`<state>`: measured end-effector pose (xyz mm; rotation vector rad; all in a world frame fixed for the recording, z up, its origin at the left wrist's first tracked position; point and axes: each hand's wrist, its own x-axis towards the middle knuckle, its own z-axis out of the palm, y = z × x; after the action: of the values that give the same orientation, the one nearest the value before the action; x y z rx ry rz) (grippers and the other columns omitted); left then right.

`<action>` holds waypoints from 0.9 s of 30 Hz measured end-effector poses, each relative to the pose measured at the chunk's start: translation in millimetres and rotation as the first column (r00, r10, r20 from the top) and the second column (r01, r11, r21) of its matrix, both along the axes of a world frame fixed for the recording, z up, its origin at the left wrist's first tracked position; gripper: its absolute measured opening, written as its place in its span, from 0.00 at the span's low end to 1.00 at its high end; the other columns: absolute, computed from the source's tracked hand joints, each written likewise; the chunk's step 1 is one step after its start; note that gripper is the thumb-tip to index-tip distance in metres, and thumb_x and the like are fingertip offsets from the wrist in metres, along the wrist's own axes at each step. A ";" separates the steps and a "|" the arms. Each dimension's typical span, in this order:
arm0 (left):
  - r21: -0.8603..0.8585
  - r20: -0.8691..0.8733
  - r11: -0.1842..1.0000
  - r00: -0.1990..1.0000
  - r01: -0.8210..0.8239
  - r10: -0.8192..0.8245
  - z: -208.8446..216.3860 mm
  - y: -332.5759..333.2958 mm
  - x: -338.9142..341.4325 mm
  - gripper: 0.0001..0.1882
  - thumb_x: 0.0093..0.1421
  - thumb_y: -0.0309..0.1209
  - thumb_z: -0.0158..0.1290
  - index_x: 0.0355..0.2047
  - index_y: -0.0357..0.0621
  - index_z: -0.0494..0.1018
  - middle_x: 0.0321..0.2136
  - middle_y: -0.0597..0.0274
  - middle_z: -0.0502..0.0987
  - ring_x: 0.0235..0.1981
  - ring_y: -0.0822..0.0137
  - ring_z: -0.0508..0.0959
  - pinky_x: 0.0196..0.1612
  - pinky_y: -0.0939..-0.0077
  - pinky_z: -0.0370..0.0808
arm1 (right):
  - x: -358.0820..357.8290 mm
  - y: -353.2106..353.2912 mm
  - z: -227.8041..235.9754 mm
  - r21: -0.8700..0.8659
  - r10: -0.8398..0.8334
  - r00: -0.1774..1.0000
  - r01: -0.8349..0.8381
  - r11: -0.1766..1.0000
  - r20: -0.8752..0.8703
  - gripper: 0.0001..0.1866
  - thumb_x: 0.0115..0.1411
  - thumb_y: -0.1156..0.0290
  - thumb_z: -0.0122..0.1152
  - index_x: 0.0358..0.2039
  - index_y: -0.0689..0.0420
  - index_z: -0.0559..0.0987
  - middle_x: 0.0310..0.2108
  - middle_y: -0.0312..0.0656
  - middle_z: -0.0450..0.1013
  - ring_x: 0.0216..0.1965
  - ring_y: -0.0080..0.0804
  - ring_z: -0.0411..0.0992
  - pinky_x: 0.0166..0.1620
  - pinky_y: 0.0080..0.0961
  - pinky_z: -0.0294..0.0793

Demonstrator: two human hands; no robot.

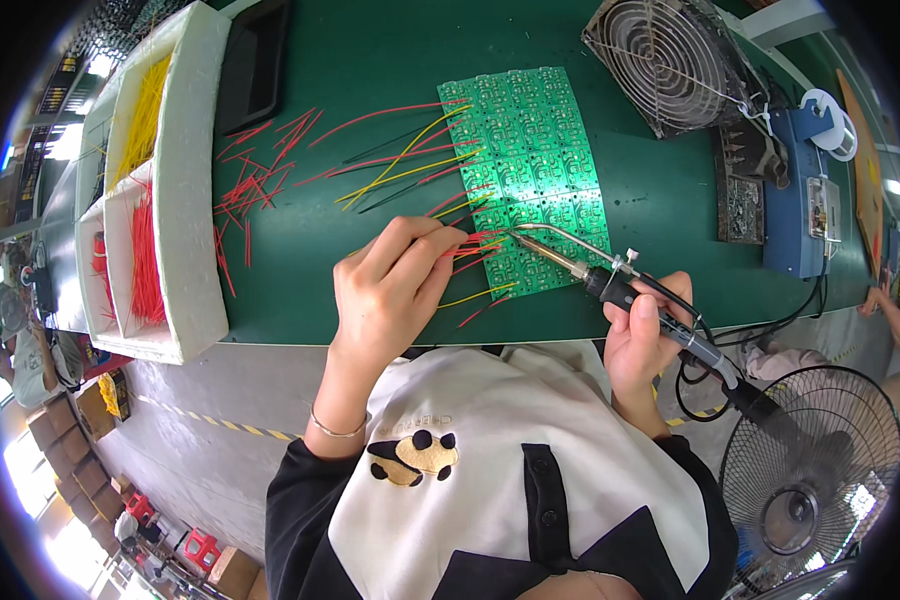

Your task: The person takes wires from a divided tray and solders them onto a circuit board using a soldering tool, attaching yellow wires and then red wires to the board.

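A green circuit board panel [545,130] lies on the green bench mat, with red, yellow and black wires running off its left edge. My left hand [395,275] is closed in a pinch on red wires [467,243] at the panel's lower left edge. In my right hand [645,330] is a soldering iron [610,285] with a thin metal feed tube fixed along it. The iron's tip meets the panel close to the ends of the pinched wires. Exactly how many wires the left fingers hold is hidden.
Loose red wires [255,185] lie scattered left of the panel. Beyond them stands a white foam box [195,200] of yellow and red wires, beside a black tray [255,65]. At right are a square fan [660,60], a blue solder feeder [795,200] and a round fan [810,480].
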<state>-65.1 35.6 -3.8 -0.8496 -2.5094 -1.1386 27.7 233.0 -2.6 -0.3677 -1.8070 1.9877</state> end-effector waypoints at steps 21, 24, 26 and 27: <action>-0.025 -0.046 1.000 0.999 -0.001 0.000 -5.7 -1.6 -0.5 0.09 0.40 0.19 0.56 0.25 0.42 0.74 0.24 0.68 0.72 0.17 0.72 0.72 0.17 0.80 0.67 | 1.4 -0.3 -3.5 0.049 -0.020 0.999 0.021 0.999 -0.027 0.12 0.56 0.66 0.51 0.26 0.58 0.61 0.16 0.35 0.58 0.14 0.17 0.55 0.18 0.16 0.57; -0.019 -0.044 1.000 0.999 0.004 -0.005 -5.1 -0.8 0.1 0.10 0.40 0.17 0.56 0.25 0.41 0.74 0.23 0.66 0.72 0.16 0.72 0.71 0.17 0.81 0.67 | 1.0 -0.8 -3.8 0.066 -0.058 0.998 0.060 0.996 -0.026 0.13 0.56 0.64 0.50 0.25 0.58 0.60 0.13 0.34 0.57 0.13 0.17 0.55 0.18 0.16 0.57; -0.013 -0.039 1.000 0.999 0.006 -0.006 -4.1 -1.6 0.5 0.10 0.40 0.15 0.56 0.25 0.40 0.74 0.23 0.63 0.73 0.16 0.72 0.71 0.17 0.82 0.67 | -0.5 -0.8 -4.9 0.046 -0.076 0.996 0.078 0.996 -0.050 0.13 0.56 0.63 0.50 0.25 0.58 0.60 0.13 0.34 0.56 0.13 0.18 0.55 0.18 0.16 0.56; -0.014 -0.040 1.000 0.999 0.003 -0.004 -3.9 -2.0 0.7 0.10 0.39 0.15 0.56 0.25 0.40 0.74 0.23 0.63 0.73 0.16 0.72 0.71 0.17 0.82 0.67 | -0.6 -0.7 -5.8 0.025 -0.096 0.993 0.098 0.995 -0.074 0.13 0.56 0.62 0.50 0.25 0.57 0.60 0.12 0.33 0.56 0.13 0.18 0.54 0.17 0.16 0.56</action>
<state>-64.4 33.6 -7.6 -0.8725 -2.4874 -1.0952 27.0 232.3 -8.4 -0.3628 -1.7374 1.8837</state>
